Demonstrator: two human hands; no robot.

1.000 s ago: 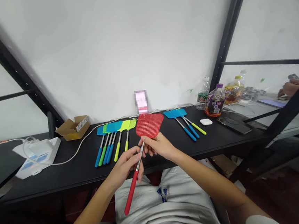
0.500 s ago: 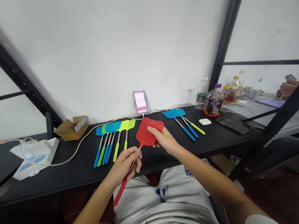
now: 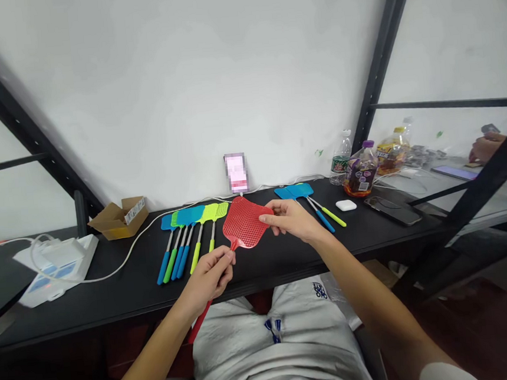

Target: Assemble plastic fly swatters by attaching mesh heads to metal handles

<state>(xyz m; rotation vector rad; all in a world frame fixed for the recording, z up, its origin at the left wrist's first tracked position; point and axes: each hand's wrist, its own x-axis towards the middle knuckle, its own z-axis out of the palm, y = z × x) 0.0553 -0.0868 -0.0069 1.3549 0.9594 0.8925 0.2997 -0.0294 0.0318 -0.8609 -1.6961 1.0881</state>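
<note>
A red fly swatter [image 3: 246,221] is held up over the front of the black desk, its perforated head tilted toward me. My left hand [image 3: 212,276] is closed around its shaft just below the head, and the red handle slants down over my lap. Thumb and fingers of my right hand [image 3: 289,219] pinch the right edge of the swatter's head. To the left lies a row of several blue, green and yellow fly swatters [image 3: 189,216]. On the right rests a smaller group of blue and yellow-handled swatters [image 3: 295,191], partly overlapping.
A phone [image 3: 237,173] leans upright on the wall, cabled. At left are an open cardboard box [image 3: 120,219] and a white device [image 3: 60,266] with cables. Drink bottles [image 3: 361,172], a white earbud case [image 3: 346,205] and a dark phone [image 3: 392,210] stand or lie at right. Another person's hand [image 3: 489,147] shows far right.
My right hand has shifted from the face of the red swatter's head to its right edge. The head has turned and tilted slightly, and my left grip has closed nearer to it.
</note>
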